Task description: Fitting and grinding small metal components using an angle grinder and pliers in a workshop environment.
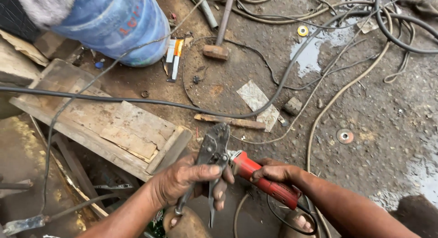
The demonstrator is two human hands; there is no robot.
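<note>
My left hand (189, 178) grips a pair of worn grey locking pliers (213, 149) by the handles, jaws pointing up. The jaws sit right against the head of a red angle grinder (260, 178). My right hand (276, 172) is wrapped around the grinder's red body, which runs down to the right, its black cable looping below. Both hands are low in the middle of the head view, above dirty ground.
A wooden board (105, 124) lies left of the hands. A blue drum (118, 23) stands at top left, a hammer (219, 37) beyond it. Black cables (273, 96) and hoses cross the wet ground. A grinding disc (345, 136) lies right.
</note>
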